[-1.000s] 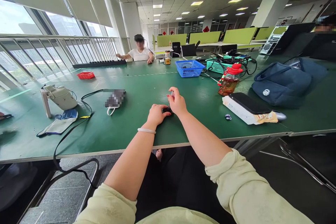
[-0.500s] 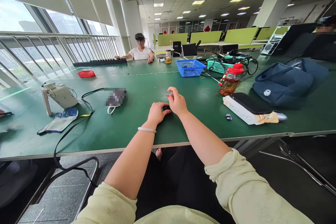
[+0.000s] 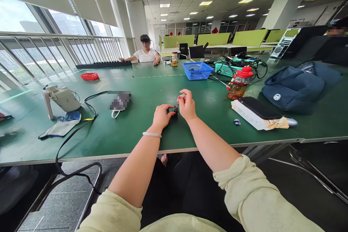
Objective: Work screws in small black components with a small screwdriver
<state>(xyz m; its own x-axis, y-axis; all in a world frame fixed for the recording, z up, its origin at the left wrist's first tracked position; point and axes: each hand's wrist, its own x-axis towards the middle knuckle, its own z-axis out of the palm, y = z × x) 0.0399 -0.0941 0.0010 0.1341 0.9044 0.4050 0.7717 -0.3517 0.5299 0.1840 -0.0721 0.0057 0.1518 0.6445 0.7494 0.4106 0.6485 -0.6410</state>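
Observation:
On the green table (image 3: 141, 130), my left hand (image 3: 162, 116) has its fingers closed on a small black block-like piece (image 3: 172, 110); its exact kind is too small to make out. My right hand (image 3: 187, 106) grips a slim grey pen-like tool (image 3: 177, 107), whose top pokes out above the fist. The tool slants down to the left, and its lower end meets the black piece or lies just over it; I cannot tell which. Fingers partly hide both things.
To the left lie a dark pouch (image 3: 120, 100), a cable (image 3: 74, 130), a glove (image 3: 62, 126) and a beige device (image 3: 63, 98). Rightward are a phone (image 3: 259, 108) on a white packet, a red-lidded bottle (image 3: 238, 86) and a blue bag (image 3: 295, 85). A blue basket (image 3: 197, 74) stands beyond; a person (image 3: 146, 54) sits across.
My right hand has shifted slightly right and turned, so the grey tool now shows slanting down to the black piece. My left hand keeps its place, with more of the piece in sight.

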